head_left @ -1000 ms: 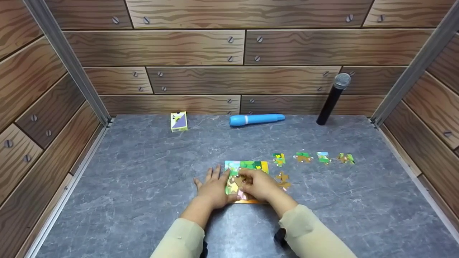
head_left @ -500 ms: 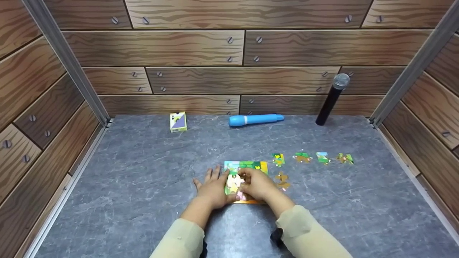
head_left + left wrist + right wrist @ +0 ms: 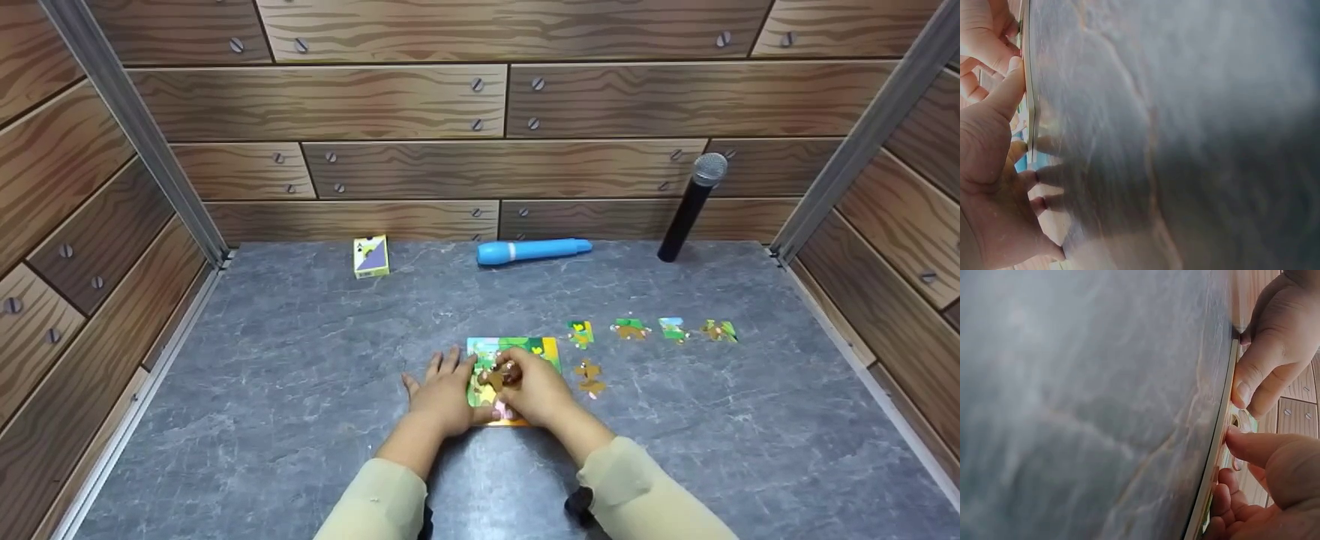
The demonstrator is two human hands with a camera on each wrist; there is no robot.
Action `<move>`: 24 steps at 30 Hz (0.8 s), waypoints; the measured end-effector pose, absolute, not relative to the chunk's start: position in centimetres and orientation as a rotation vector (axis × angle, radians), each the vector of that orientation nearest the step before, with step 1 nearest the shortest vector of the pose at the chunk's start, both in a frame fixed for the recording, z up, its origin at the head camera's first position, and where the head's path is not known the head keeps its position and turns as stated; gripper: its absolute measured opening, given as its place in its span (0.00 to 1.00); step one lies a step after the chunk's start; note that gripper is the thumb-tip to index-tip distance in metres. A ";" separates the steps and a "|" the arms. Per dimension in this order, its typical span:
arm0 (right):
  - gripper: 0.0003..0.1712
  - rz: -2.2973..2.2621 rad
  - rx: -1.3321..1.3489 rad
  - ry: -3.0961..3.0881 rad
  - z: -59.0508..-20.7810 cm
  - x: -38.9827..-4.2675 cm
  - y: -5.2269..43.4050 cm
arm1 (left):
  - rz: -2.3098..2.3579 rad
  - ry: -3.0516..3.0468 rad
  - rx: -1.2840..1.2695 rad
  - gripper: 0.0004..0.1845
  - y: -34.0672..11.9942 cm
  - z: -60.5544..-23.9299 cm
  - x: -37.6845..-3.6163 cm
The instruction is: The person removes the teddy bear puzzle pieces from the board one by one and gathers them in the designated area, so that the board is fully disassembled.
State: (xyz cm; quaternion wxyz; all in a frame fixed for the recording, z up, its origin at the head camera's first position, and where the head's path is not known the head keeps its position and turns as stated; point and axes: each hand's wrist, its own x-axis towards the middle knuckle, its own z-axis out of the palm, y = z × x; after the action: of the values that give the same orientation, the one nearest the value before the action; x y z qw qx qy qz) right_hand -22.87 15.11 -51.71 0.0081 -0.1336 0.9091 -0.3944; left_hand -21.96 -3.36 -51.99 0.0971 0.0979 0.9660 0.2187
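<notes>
A small puzzle tray (image 3: 514, 343) with a bright cartoon picture lies flat on the table at the middle of the head view. My left hand (image 3: 444, 394) rests spread along its left side, thumb on the tray's front edge. In the left wrist view that thumb (image 3: 1012, 90) touches the edge while the other fingers reach down toward the table. My right hand (image 3: 538, 386) is over the tray's right half. Its thumb and fingers pinch a brown puzzle piece (image 3: 492, 378) over the tray's middle; they hide part of it. In the right wrist view the thumb (image 3: 1258, 445) comes in low over the edge.
Loose puzzle pieces lie right of the tray: a brown one (image 3: 590, 377) beside it and several in a row behind, such as a green-and-brown piece (image 3: 630, 328). Farther back are a card box (image 3: 371, 256), a blue baton-shaped object (image 3: 534, 251) and an upright black microphone (image 3: 692, 208).
Half a second ago the spot at the right fingertips looked whitish; now the piece shows brown again. The right hand has shifted and turned slightly over the tray. The left hand has stayed put.
</notes>
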 end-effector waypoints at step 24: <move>0.24 -1.426 -0.409 2.763 -50.2 -23.3 17.5 | 0.623 2.848 0.271 0.55 -3.4 -52.1 -22.0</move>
State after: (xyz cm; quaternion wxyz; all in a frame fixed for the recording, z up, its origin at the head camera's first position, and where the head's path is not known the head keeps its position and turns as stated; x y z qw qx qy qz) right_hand -23.30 17.45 -50.24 0.0026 -0.1306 0.8810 -0.4548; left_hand -22.00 -3.39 -52.08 0.1066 0.0919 0.9672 0.2115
